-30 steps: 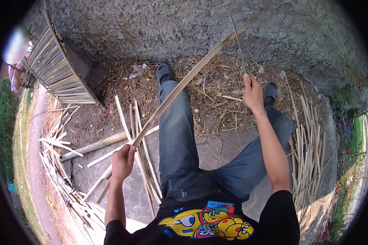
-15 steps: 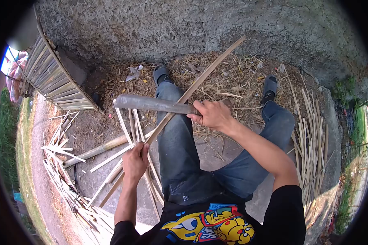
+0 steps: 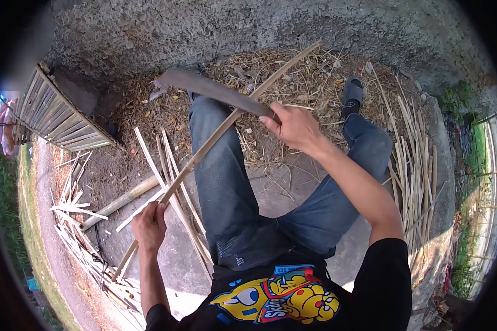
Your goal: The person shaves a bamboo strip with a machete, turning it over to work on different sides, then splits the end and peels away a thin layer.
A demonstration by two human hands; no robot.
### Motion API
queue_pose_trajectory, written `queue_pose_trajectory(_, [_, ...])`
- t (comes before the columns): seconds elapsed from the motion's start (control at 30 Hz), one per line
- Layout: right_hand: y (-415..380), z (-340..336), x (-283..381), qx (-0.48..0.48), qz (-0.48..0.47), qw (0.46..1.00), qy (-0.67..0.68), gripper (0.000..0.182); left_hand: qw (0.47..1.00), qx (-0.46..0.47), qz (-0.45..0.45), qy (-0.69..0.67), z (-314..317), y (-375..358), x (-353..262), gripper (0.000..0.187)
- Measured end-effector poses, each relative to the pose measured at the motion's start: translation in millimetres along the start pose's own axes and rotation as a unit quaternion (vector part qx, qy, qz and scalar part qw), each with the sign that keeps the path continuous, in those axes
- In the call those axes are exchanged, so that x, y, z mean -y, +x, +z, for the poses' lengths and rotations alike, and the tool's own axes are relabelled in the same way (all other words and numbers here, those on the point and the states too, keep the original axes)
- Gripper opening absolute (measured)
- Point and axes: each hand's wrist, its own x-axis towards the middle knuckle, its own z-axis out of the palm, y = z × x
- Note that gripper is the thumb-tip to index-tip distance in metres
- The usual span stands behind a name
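My left hand [image 3: 149,225] is closed round the near end of a long bamboo strip [image 3: 209,144]. The strip slants up and away to the right, passing over my left thigh. In my right hand [image 3: 294,128] is the handle of a machete [image 3: 215,91]; its broad dark blade points left and crosses the strip, overlapping it just above my knee. The fingers of the right hand wrap the handle, which is mostly hidden. Cut bamboo strips [image 3: 174,193] lie on the ground beside my left leg.
A thick bamboo pole [image 3: 121,203] rests on the ground at left, near a pile of pale strips [image 3: 88,259]. More strips [image 3: 417,165] lie at right. A slatted bamboo panel [image 3: 61,113] leans at upper left. A rough wall [image 3: 248,27] stands ahead.
My left hand has drawn down and left with the strip, so more of it shows between hand and blade. The machete has moved slightly up, its tip tilting higher.
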Motion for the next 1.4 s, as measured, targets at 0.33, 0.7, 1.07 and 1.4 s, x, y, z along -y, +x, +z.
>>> queue_pose_trajectory(0.33, [29.1,-31.5,-209.1,-0.158,0.535,0.79,0.253,0.06,0.996,0.03,-0.059,-0.061,-25.4,-64.9,81.9,0.033])
queue_pose_trajectory(0.7, [14.8,-48.9,-110.4,-0.181,0.335,0.816,0.434,0.05,0.983,0.1,-0.062,-0.143,0.1,-33.1,95.6,0.04])
queue_pose_trajectory(1.07, [20.2,-34.1,-88.3,-0.134,0.242,0.886,0.371,0.051,0.889,0.241,-0.179,-0.346,6.1,-17.5,97.9,0.04])
queue_pose_trajectory(1.4, [21.1,-33.9,-87.6,-0.072,0.213,0.875,0.429,0.049,0.821,0.302,-0.231,-0.425,5.4,-7.2,114.5,0.04])
